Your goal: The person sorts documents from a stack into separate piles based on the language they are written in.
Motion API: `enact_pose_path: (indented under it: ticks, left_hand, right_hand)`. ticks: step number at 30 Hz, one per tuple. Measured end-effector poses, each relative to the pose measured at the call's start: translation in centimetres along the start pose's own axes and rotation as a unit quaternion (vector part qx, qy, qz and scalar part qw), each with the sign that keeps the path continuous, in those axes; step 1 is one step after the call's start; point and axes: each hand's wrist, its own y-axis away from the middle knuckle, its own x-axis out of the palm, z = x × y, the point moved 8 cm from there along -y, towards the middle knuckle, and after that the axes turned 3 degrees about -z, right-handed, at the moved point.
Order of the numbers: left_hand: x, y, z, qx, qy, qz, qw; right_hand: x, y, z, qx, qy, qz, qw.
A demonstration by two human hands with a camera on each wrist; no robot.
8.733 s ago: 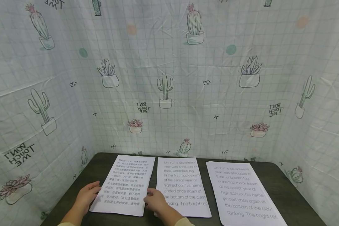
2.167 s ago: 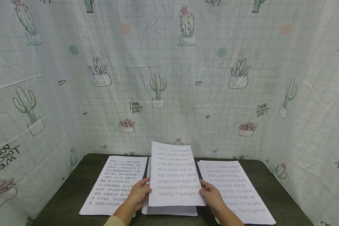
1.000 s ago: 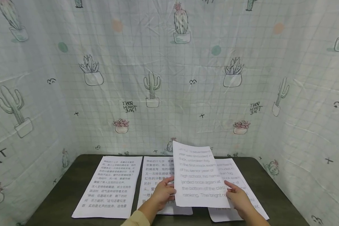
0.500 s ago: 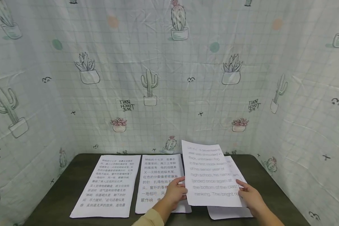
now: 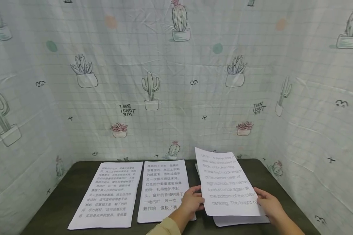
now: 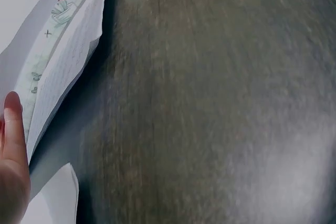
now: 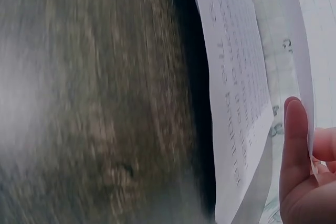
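Observation:
Both hands hold a printed English sheet [image 5: 227, 182] by its side edges, raised over the right-hand stack [image 5: 241, 221], which it mostly covers. The left hand [image 5: 191, 202] pinches the sheet's left edge, above the right part of the middle stack. At the sheet's right edge the right hand [image 5: 270, 207] pinches with the thumb on top. In the right wrist view the held sheet [image 7: 299, 40] stands apart from the printed stack [image 7: 231, 77] beneath it, and the right hand [image 7: 304, 182] grips its edge. The left hand [image 6: 13, 166] shows at the left wrist view's edge.
Two stacks with Chinese text lie on the dark table [image 5: 51, 202]: the left stack [image 5: 106, 195] and the middle stack [image 5: 161, 189], side by side. A curtain [image 5: 176, 130] with cactus drawings hangs behind the table and along both sides.
Both hands have lifted the English sheet from the middle stack and carried it right, over the right stack. Chinese text is uncovered in the middle. Earlier the hands were at the left stack.

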Motion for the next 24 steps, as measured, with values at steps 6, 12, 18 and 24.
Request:
enact_pose_path:
  ticks: [6,12,18,24]
  left_hand:
    - [0.8,0.1,0.3,-0.002,-0.004,-0.005,1.0000]
    - [1.1,0.1,0.5,-0.001,-0.025,-0.013,0.9996]
    - [1.1,0.1,1.2,-0.008,-0.040,-0.022,0.9989]
    - [1.0,0.1,1.7,-0.015,-0.056,-0.023,0.9981]
  right_hand:
    - [-0.3,-0.2,-0.8,0.005,-0.011,0.010,0.9999]
    - [-0.5,-0.1,-1.0,0.006,0.002,0.008,0.9999]
    - [-0.3,-0.1,-1.3,0.010,0.006,0.011,0.9999]
    - [-0.1,-0.4,-2.0,0.020,0.013,0.014,0.9996]
